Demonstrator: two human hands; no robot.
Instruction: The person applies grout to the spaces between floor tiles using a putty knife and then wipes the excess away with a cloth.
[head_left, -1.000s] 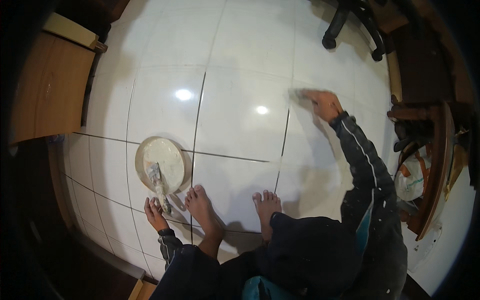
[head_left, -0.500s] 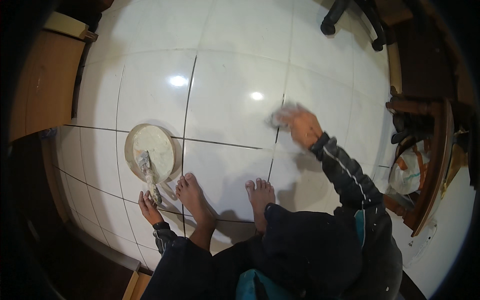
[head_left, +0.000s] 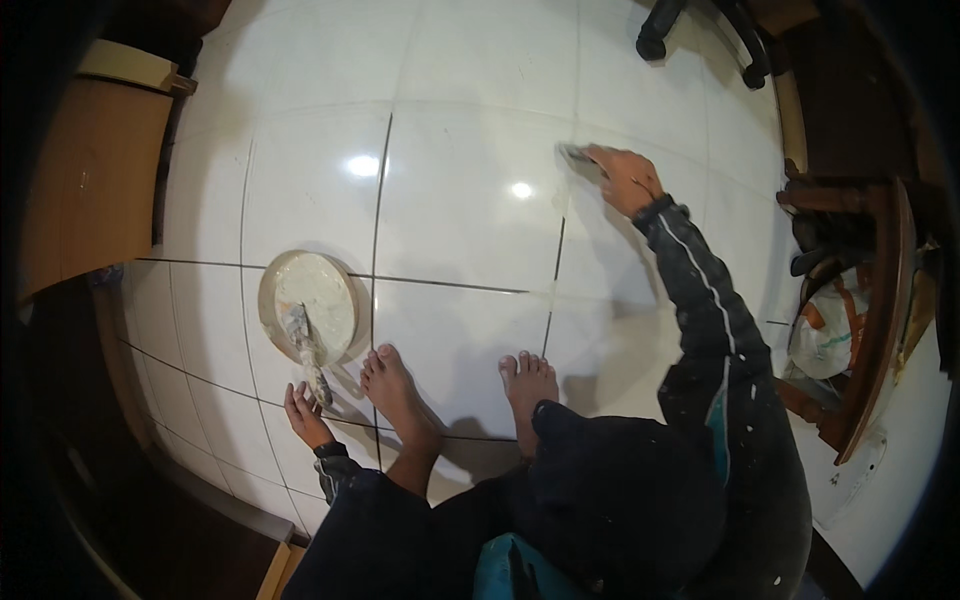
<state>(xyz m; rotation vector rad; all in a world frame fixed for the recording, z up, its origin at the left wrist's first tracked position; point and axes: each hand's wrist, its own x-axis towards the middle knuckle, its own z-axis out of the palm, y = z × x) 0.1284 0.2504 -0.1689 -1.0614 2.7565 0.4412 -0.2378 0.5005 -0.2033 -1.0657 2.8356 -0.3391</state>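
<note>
My right hand (head_left: 628,180) grips a small grey flat scraper (head_left: 574,153), its edge down on the white floor tile along a joint. Just below it the joint is pale, and further toward me a dark stretch of joint (head_left: 560,248) shows. To the left stands a round shallow pan (head_left: 266,322) with white paste (head_left: 325,290) in it. A paste-smeared trowel (head_left: 307,345) rests in the pan, its handle sticking out over the near rim. Beside that handle my left hand (head_left: 308,418) is open, fingers stretched, holding nothing.
My bare feet (head_left: 402,395) are on the tiles between pan and right arm. A wooden cabinet (head_left: 95,180) stands at left. Dark chair legs (head_left: 655,35) are at the far right. Wooden furniture (head_left: 885,260) with a plastic bag (head_left: 830,330) borders the right side.
My right hand has moved away from me along the joint with the scraper. The dark part of that joint looks shorter at its far end. My left hand stays beside the trowel handle.
</note>
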